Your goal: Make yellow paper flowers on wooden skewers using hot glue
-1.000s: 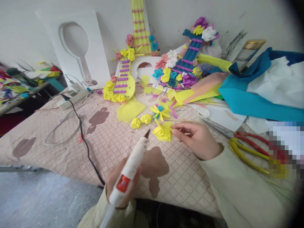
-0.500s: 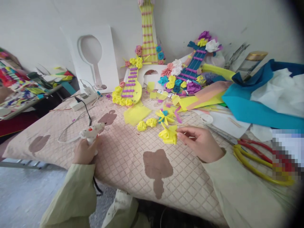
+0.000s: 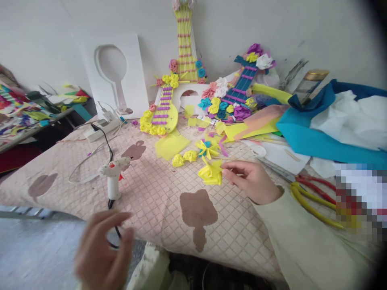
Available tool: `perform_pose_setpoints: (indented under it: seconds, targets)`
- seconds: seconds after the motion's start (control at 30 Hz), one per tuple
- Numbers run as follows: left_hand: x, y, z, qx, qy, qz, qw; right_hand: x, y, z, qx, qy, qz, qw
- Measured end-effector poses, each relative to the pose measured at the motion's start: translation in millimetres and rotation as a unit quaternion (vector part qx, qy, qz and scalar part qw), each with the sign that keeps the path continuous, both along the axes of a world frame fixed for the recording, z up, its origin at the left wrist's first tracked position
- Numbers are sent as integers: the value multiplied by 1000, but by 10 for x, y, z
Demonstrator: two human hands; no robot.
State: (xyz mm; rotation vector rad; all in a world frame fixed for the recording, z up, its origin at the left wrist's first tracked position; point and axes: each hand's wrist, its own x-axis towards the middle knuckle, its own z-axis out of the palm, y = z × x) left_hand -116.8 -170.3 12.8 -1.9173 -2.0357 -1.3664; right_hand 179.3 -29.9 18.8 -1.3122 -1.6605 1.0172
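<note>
Pinching a yellow paper flower [image 3: 210, 174] by its right side with the thumb and finger of the right hand [image 3: 255, 181], close together, out over the middle of the checked cloth [image 3: 169, 201]; too hard to tell if touching the cloth or not; opening the left hand [image 3: 104, 251] wide, with thumb and fingers apart in a blurry curve, down low and close to the camera; just past that hand, standing handle down on the cloth, with tip to the right and a black cord underneath, a white glue gun [image 3: 114, 179]; past the pinched flower, two crumpled yellow flowers [image 3: 184, 157] and a spiky yellow star [image 3: 208, 151]; to the right, scissors [image 3: 294, 189] with bright handles; at the back, a small yellow guitar [image 3: 165, 112] and a blue guitar [image 3: 240, 88].
</note>
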Motion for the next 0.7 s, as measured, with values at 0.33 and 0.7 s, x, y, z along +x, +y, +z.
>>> perform_pose_setpoints:
  seconds: [0.33, 0.7]
  targets:
    - [1312, 1298, 175, -234, -255, -348, 871, 37, 10, 75, -25, 46, 17, 998]
    - [1390, 1577, -28, -237, -374, -375, 815, 90, 89, 84, 3, -1, -28, 1000]
